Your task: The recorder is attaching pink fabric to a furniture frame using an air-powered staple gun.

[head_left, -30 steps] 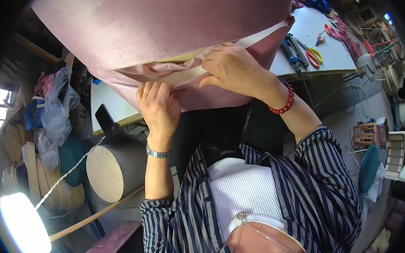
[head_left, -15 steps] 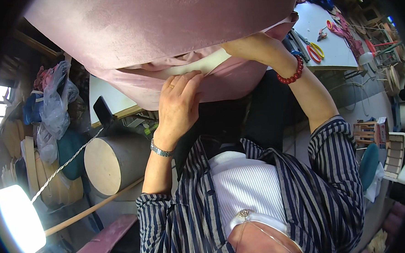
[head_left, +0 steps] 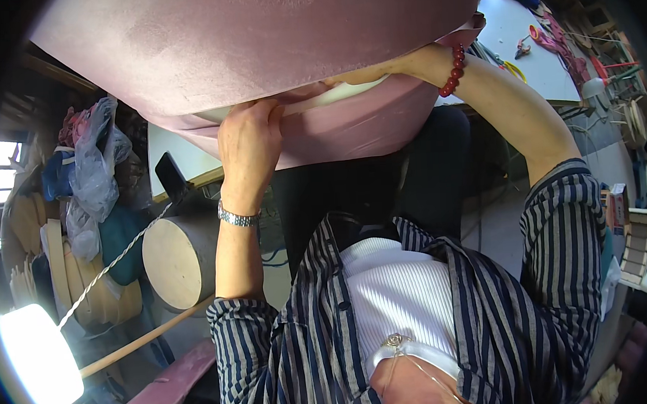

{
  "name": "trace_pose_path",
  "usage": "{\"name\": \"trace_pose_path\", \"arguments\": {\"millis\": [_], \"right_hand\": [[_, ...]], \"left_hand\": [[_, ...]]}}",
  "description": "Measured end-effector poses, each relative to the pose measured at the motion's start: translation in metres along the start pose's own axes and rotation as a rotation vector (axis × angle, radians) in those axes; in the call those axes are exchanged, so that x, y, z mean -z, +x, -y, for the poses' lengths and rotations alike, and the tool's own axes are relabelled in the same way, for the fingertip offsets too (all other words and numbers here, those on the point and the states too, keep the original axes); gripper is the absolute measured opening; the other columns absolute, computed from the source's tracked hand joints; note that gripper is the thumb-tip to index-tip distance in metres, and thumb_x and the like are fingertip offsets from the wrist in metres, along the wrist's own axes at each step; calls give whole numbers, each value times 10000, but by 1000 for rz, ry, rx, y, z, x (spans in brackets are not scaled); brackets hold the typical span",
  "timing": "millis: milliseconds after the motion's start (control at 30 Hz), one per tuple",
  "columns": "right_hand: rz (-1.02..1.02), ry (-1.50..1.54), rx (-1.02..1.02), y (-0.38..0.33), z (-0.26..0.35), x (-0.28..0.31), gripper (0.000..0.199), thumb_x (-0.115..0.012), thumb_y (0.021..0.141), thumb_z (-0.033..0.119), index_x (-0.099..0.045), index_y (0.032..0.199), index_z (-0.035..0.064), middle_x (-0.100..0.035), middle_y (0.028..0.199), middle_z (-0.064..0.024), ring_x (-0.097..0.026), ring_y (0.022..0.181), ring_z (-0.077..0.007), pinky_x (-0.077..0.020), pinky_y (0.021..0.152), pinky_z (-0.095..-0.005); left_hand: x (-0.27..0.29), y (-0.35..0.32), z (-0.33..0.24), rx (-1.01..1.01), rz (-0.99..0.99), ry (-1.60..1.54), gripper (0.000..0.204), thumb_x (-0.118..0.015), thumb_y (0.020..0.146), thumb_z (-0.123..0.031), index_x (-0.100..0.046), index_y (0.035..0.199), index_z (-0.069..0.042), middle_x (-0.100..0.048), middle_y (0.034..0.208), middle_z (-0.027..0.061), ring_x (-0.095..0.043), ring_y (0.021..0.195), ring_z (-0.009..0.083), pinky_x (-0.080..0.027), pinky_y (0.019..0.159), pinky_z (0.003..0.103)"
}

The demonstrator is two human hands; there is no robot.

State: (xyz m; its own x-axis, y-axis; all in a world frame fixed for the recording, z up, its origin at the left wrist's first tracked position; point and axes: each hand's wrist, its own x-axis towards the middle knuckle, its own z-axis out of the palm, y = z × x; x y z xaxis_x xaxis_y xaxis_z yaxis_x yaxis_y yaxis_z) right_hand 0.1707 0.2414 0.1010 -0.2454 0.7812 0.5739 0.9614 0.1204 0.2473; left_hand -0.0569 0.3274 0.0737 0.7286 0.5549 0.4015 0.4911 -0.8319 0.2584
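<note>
A large pink upholstery cover (head_left: 257,44) fills the top of the view, its long slit open toward me. White padding (head_left: 351,92) shows inside the slit. My left hand (head_left: 249,140), with a metal watch band at the wrist, is closed at the left part of the slit; its bent fingers go over the lower pink edge and the tips are hidden inside. My right hand (head_left: 375,71) reaches into the slit from the right, under the upper flap. Its fingers are mostly hidden, so what they hold cannot be made out.
The pink piece rests above a white tabletop (head_left: 524,52) with yellow-handled scissors (head_left: 514,70) and red-handled scissors (head_left: 534,33). A phone (head_left: 171,177) stands at the table's left edge. A bright lamp (head_left: 40,359) and a round drum (head_left: 173,263) are at lower left.
My left hand has moved left along the slit, and its fingers have gone inside. My right hand has pushed farther left under the upper flap.
</note>
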Motion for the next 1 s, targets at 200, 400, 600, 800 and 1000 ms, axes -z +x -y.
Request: {"name": "trace_pose_path", "arguments": {"millis": [200, 400, 600, 800, 1000], "right_hand": [[-17, 94, -21, 3, -3, 2, 223, -635, 821, 268, -617, 895, 58, -642, 771, -41, -626, 765, -228, -508, 670, -350], [-26, 168, -26, 2, -3, 4, 278, -646, 818, 291, -616, 923, 36, -649, 781, -60, -635, 781, -257, -511, 675, -368], [-33, 249, -29, 7, -3, 2, 334, -658, 815, 315, -615, 952, 14, -657, 791, -80, -644, 797, -286, -514, 680, -386], [-13, 450, -52, 14, 1, 3, 390, -669, 812, 339, -614, 981, -8, -665, 801, -99, -653, 813, -316, -517, 686, -404], [234, 757, 124, -8, 26, 15, 447, -681, 808, 363, -612, 1009, -30, -672, 812, -119, -662, 829, -345, -520, 691, -422]], "left_hand": [[-11, 17, 4, 128, 157, 79, 116, -678, 815, -164, -748, 890, -108, -694, 790, 145, -662, 783, 357, -506, 721, 432], [-19, 7, 11, 60, -41, -26, 121, -657, 868, -140, -719, 951, -78, -694, 833, 144, -665, 755, 298, -501, 698, 385], [7, -56, 17, 76, -548, -528, 72, -570, 897, 38, -560, 830, 13, -608, 740, 100, -535, 596, 173, -435, 584, 250], [29, -96, 34, 291, -46, 180, 247, -746, 811, -137, -640, 982, 7, -637, 1079, 162, -605, 981, 294, -453, 886, 411], [17, -65, 15, -118, -120, 52, 772, -869, 597, -178, -556, 1292, -58, -499, 1371, 151, -465, 1271, 334, -337, 1059, 466]]}}
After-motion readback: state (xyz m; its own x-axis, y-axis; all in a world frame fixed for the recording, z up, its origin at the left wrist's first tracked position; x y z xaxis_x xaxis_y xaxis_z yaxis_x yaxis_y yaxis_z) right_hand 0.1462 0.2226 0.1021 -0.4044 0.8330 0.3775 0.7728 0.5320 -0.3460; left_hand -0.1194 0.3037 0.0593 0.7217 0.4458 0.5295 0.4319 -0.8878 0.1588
